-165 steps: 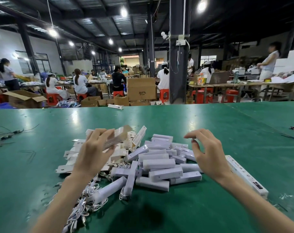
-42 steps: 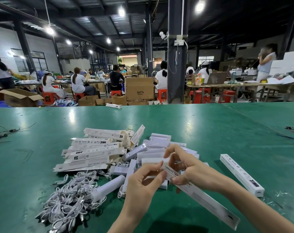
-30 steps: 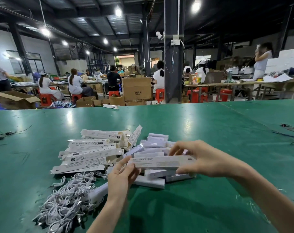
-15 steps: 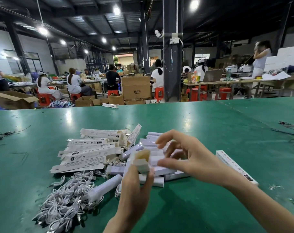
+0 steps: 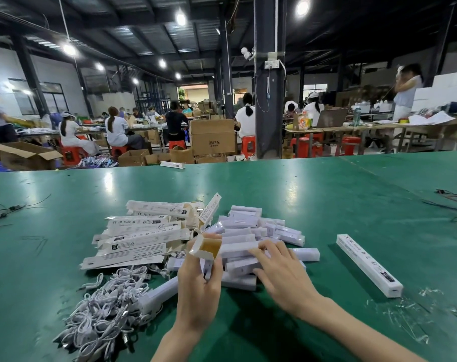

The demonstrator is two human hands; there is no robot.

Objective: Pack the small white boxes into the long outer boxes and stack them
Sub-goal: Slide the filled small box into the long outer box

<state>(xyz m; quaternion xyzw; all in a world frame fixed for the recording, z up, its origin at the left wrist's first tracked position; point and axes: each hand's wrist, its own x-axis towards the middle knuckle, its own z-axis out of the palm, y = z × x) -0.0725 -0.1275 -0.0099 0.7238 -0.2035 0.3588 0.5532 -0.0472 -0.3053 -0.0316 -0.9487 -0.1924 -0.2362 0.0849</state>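
My left hand (image 5: 197,283) grips a long outer box (image 5: 206,246) held end-on, its open brown mouth facing up and away. My right hand (image 5: 281,275) reaches over the heap of small white boxes (image 5: 264,236), fingers spread and touching one of them (image 5: 238,249). A pile of flat and folded long outer boxes (image 5: 144,231) lies left of the heap. One closed long box (image 5: 368,263) lies alone on the green table (image 5: 326,194) to the right.
A tangle of white cables (image 5: 104,312) lies at the front left beside my left wrist. Thin wires (image 5: 454,205) trail at the right edge and others (image 5: 2,210) at the left edge. Beyond the far edge are cartons, stools and seated people.
My right hand let go of the outer box and moved down onto the heap of small boxes. My left hand keeps the box upright, its open end now turned up.
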